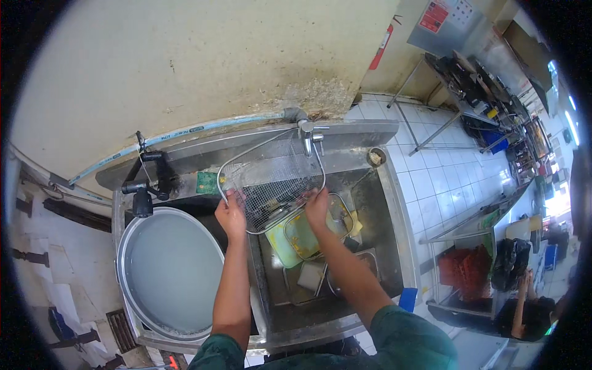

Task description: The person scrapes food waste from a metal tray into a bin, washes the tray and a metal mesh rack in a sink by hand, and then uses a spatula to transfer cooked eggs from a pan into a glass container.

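Between my two hands is a wire mesh rack with a rounded metal frame, tilted up above the sink divider. My left hand grips its left edge and my right hand its right edge. The rack's far end reaches up beside the metal tap. Below it, in the right basin, lie a pale green tray with yellow residue and several metal trays and containers, partly hidden by my right forearm. A large round metal pot of cloudy water stands in the left basin.
A green scouring pad lies on the back ledge, near a black jointed fixture. A small cup sits at the sink's back right corner. To the right are metal tables, red sacks and another person's arm.
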Motion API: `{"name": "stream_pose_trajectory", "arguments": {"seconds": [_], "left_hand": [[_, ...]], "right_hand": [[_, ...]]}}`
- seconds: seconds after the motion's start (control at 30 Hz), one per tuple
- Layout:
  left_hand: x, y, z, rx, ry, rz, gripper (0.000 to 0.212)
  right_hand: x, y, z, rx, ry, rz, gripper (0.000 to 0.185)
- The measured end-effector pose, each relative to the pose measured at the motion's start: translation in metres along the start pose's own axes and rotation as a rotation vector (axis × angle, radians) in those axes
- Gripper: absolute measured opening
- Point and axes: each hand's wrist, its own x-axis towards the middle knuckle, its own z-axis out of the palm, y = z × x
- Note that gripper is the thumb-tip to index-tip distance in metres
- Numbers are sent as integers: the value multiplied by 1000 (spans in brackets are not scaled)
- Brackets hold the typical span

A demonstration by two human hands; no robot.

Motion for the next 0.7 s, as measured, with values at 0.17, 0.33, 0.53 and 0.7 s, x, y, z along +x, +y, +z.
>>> {"name": "stream_pose_trajectory", "arguments": {"seconds": [0.17,0.33,0.53,0.7], "left_hand": [[-4,-7,-3,-15,14,130,33],[-12,-17,3,-74,21,236,41],[-9,-12,-13,53,60,282,43],[-22,1,2,-163,138,236,45]], "right_hand": [[-21,-16,18,370,-216,348,17],[25,-14,24,538,-129,540,14],[13,-17,41,490,-153,493,19],[46,-12,41,614,-27,456,27]]}}
